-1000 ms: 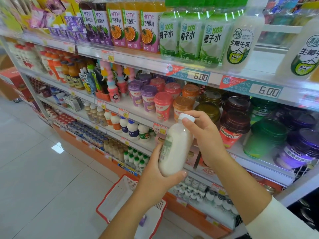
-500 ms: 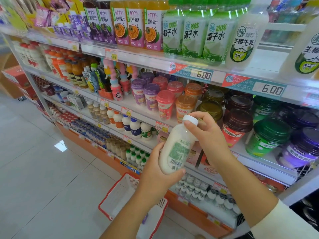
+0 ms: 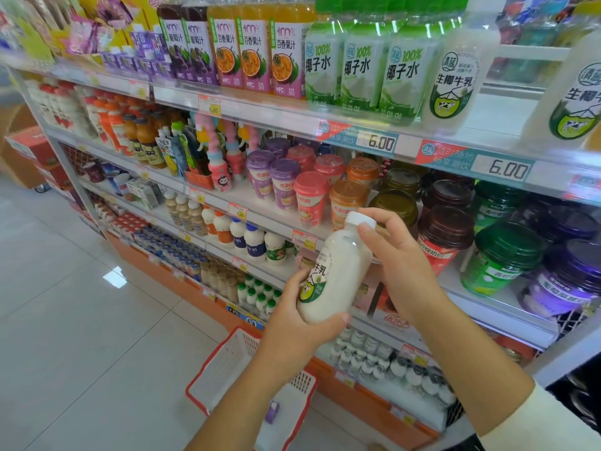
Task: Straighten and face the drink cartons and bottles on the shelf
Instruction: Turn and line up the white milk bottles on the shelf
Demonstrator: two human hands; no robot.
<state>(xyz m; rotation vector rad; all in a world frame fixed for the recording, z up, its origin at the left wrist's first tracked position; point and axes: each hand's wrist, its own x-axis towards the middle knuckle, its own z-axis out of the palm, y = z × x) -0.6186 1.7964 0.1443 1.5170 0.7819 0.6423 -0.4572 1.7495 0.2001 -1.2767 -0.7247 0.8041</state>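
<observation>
— Holding what, and where?

— White milk bottle, off the shelf, tilted with the white cap up and to the right, in front of the cup row. Left hand wrapped around the lower body from beneath, thumb across the base. Right hand closed over the neck and shoulder, fingertips touching just under the cap.

— Label facing which way?

— Turned to the left: green badge with a cow and part of the black lettering visible at the bottle's left edge, partly hidden behind the left fingers.

— And up on the top shelf?

— Two matching white bottles, well apart, bare shelf between them. Left of those, three green coconut water bottles, touching side by side, labels forward. Further left, passion fruit juice bottles, then grape juice bottles.

— Below that?

— Lidded drink cups in purple, pink and orange, then dark and green jars to the right.

— On the floor?

— Red-rimmed shopping basket on pale tile, directly under the forearms, a small purple carton lying inside.
</observation>
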